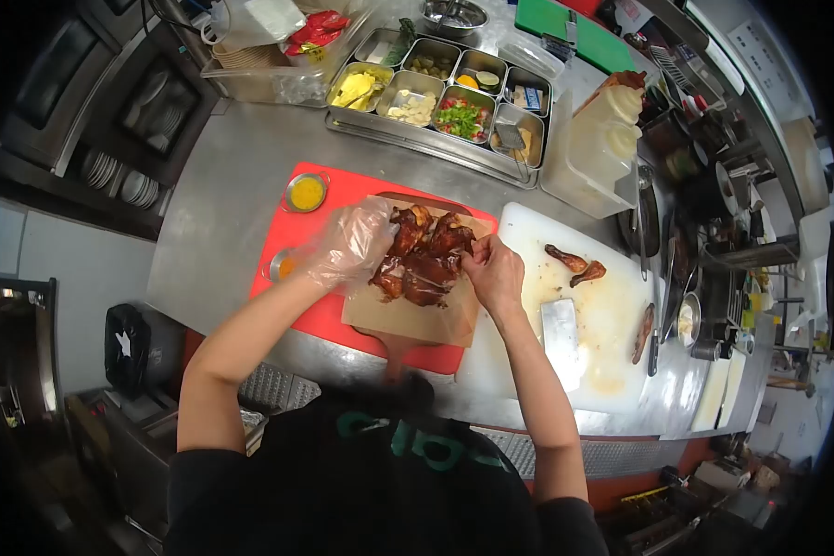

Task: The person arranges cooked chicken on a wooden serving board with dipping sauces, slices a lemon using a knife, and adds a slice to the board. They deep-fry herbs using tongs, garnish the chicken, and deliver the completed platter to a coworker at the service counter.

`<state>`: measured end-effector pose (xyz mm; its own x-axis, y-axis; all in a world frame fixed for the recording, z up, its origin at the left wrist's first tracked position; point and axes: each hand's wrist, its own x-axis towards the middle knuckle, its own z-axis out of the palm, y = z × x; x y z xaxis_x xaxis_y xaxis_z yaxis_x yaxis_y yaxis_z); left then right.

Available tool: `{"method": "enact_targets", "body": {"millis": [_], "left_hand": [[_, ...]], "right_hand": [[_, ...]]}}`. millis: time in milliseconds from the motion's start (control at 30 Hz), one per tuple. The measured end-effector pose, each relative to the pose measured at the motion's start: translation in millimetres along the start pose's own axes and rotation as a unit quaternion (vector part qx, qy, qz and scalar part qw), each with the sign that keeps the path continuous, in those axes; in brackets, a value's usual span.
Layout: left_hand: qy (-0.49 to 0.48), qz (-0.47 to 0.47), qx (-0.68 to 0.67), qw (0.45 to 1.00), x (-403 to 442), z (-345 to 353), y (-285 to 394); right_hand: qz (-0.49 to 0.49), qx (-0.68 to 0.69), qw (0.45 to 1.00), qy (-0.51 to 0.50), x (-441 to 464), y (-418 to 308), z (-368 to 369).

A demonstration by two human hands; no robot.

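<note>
Roasted chicken pieces (pixel 423 269) lie on brown paper (pixel 371 306) over a wooden paddle board (pixel 396 350), which rests on a red cutting board (pixel 287 241). My left hand (pixel 357 236), in a clear plastic glove, touches the left side of the chicken; its fingertips are hard to make out. My bare right hand (pixel 494 273) has its fingers pinched together at the chicken's right edge. A small metal cup of yellow sauce (pixel 306 193) stands at the red board's upper left. Another cup with orange contents (pixel 284 267) is partly hidden by my left forearm.
On the right, a white cutting board (pixel 612 269) bears a cleaver (pixel 561 335) and two drumsticks (pixel 574 264). A knife (pixel 654 352) lies near its right edge. Metal ingredient bins (pixel 463 119) and a plastic container of bottles (pixel 595 153) stand behind.
</note>
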<state>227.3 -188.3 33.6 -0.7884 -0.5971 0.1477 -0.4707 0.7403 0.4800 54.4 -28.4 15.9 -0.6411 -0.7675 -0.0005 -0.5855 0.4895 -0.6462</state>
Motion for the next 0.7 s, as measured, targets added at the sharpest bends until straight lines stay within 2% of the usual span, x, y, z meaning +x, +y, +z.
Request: {"method": "enact_targets", "body": {"millis": [100, 167, 200, 433, 500, 700], "left_hand": [[-0.028, -0.014, -0.007, 0.999, -2, 9, -12], [-0.024, 0.031, 0.003, 0.999, -8, 9, -18], [-0.058, 0.006, -0.026, 0.998, -8, 1, -14], [-0.057, -0.045, -0.032, 0.997, -15, 6, -14], [-0.096, -0.068, -0.026, 0.993, -13, 2, -8], [-0.097, -0.102, -0.025, 0.990, -12, 2, 1]], "right_hand": [[0.003, -0.023, 0.999, -0.023, -1, -8, 5], [0.007, -0.034, 0.999, -0.032, -2, -9, 8], [0.008, -0.044, 0.998, -0.044, -3, -9, 9], [-0.002, -0.105, 0.991, -0.086, 4, -8, 4], [-0.014, -0.111, 0.988, -0.103, 4, -7, 2], [-0.059, -0.138, 0.985, -0.085, 0, -8, 2]]}}
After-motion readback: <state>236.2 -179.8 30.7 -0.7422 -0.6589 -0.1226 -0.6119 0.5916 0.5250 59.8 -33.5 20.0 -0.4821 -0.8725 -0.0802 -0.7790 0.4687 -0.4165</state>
